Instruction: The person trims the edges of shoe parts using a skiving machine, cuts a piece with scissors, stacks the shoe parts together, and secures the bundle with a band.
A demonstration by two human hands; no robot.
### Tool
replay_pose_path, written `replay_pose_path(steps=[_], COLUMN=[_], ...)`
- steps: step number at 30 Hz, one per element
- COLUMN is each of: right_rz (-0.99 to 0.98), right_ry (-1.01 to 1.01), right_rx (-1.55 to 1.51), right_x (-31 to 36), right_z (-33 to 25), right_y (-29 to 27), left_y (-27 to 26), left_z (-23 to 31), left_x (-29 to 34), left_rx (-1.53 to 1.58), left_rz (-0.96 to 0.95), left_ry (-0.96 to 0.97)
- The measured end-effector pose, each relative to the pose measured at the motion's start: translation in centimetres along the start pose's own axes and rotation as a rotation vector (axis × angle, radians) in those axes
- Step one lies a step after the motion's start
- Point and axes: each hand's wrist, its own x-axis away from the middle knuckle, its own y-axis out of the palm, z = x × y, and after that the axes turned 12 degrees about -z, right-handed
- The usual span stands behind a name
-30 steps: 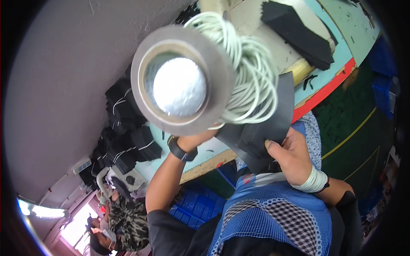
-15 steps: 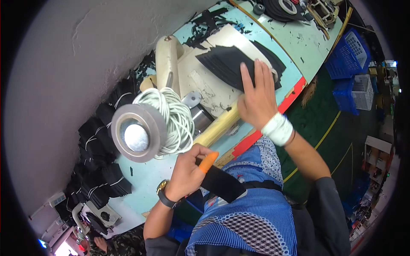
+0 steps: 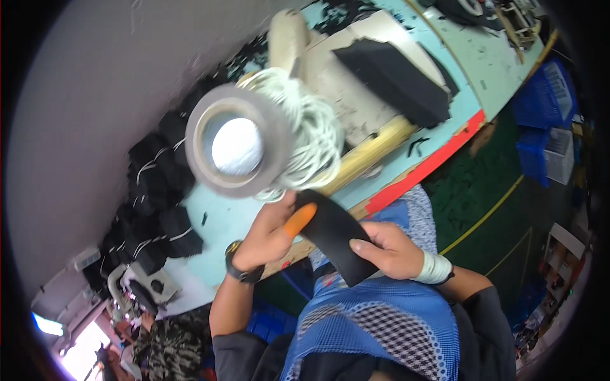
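My left hand (image 3: 267, 233), its thumb in an orange finger cover, is closed on the upper left end of a curved, flat black piece of material (image 3: 333, 236). Its lower right edge is pinched by my right hand (image 3: 395, 253), the thumb on top and the fingers underneath. The piece hangs over my blue apron, just off the table's front edge. Whether it is one layer or several, I cannot tell. A stack of similar black pieces (image 3: 394, 79) lies on the pale machine bed (image 3: 346, 101), beyond my hands.
A grey ring-shaped roll (image 3: 198, 155) and a coil of white cord (image 3: 311, 143) stand close in front, partly hiding the table. Tied black bundles (image 3: 155, 190) line the wall at left. Blue crates (image 3: 543, 95) stand at right. At lower left is a person in camouflage clothing (image 3: 168, 346).
My right hand has left the stack on the machine bed, come down toward me and taken the edge of the black piece. The left hand has kept its hold; the whole view has shifted.
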Motion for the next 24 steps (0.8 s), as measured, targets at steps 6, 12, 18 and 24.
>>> replay_pose_path(steps=[6, 12, 18, 24], right_rz=[-0.125, -0.16, 0.199, -0.023], right_ry=[0.1, 0.201, -0.087, 0.14], right_rx=[-0.378, -0.772, -0.29, -0.327], right_x=[-2.4, -4.7, -4.5, -3.6], right_z=[0.3, 0.2, -0.3, -1.1], right_y=[0.3, 1.4, -0.8, 2.0], left_y=[-2.4, -4.9, -3.5, -4.4], left_z=[0.3, -0.6, -1.9, -1.8], left_x=[-0.7, -1.7, -1.9, -0.7], left_rx=[0.065, -0.102, 0.186, 0.201], left_rz=[-0.015, 0.022, 0.146, 0.087], left_ry=[-0.291, -0.365, -0.203, -0.332])
